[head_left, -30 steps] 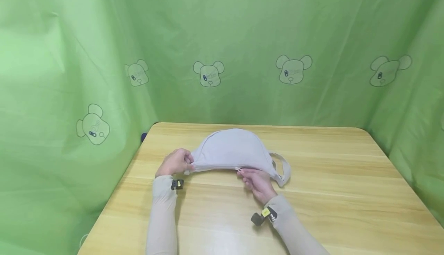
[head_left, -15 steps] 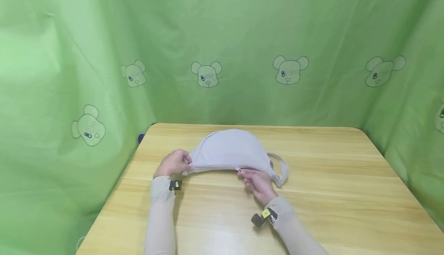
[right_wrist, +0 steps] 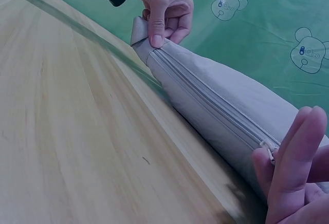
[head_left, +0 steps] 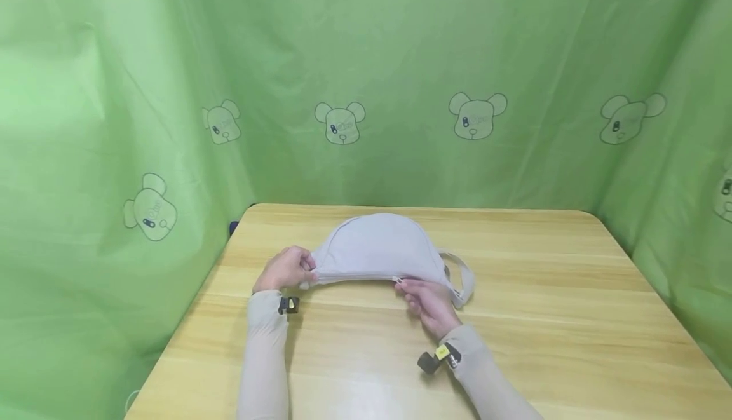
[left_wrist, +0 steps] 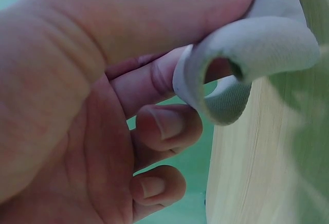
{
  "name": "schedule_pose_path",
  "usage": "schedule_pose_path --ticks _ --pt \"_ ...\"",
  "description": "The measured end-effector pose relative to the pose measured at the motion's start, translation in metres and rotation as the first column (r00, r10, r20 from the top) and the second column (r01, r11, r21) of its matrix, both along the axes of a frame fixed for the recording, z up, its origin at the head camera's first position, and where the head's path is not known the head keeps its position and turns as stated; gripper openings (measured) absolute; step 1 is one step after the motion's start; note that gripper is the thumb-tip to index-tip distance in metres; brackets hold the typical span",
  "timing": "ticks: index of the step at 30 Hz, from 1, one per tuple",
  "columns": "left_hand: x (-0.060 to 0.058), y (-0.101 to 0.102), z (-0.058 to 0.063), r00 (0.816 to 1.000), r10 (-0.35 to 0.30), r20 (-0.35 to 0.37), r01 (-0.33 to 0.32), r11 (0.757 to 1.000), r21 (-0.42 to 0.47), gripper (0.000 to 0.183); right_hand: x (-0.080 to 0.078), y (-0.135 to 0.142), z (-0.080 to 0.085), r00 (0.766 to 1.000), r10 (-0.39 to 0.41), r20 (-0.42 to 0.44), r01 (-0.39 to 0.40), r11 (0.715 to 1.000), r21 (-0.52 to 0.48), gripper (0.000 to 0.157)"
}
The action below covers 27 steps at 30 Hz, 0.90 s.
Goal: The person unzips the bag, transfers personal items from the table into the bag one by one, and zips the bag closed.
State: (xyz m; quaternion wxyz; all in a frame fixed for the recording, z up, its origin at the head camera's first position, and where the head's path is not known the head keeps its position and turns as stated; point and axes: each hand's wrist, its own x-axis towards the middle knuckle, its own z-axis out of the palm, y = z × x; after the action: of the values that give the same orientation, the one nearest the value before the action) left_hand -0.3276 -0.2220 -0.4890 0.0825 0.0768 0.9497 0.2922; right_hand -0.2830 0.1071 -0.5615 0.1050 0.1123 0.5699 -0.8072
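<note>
A pale grey half-moon waist bag (head_left: 377, 242) lies on the table, its zipper (right_wrist: 211, 98) along the near edge. My left hand (head_left: 288, 267) pinches the bag's left end between thumb and fingers; a curled strap end (left_wrist: 257, 44) loops out beside the thumb in the left wrist view. At the right part of the zipper, my right hand (head_left: 429, 302) pinches the small pale zipper pull (right_wrist: 270, 153). Between the two hands the zipper teeth appear joined in the right wrist view. Right of the pull, the right hand covers the rest of the zipper.
A looped strap (head_left: 467, 279) sticks out from the bag's right end. The wooden table (head_left: 572, 293) reaches to a green curtain (head_left: 400, 39) with bear-head prints at the back and sides. Each wrist carries a small black camera (head_left: 430, 363).
My right hand has shifted slightly right along the zipper with the pull. The left hand keeps its hold on the bag's left end. The head view has swayed a little.
</note>
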Motion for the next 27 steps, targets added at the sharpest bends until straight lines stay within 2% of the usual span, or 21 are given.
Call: schedule_pose_path --ticks 13,27 --pt "0.0021 -0.0024 -0.0008 1.000 -0.011 -0.011 0.011 1.000 0.005 0.018 0.0035 0.0007 -0.0011 1.000 0.022 0.006 -0.022 1.000 0.002 0.025" --pt "0.0025 -0.0056 0.0015 1.000 -0.016 -0.012 0.016 1.000 0.006 0.018 0.0076 0.0013 0.0008 1.000 0.007 0.002 -0.007 1.000 0.010 0.024"
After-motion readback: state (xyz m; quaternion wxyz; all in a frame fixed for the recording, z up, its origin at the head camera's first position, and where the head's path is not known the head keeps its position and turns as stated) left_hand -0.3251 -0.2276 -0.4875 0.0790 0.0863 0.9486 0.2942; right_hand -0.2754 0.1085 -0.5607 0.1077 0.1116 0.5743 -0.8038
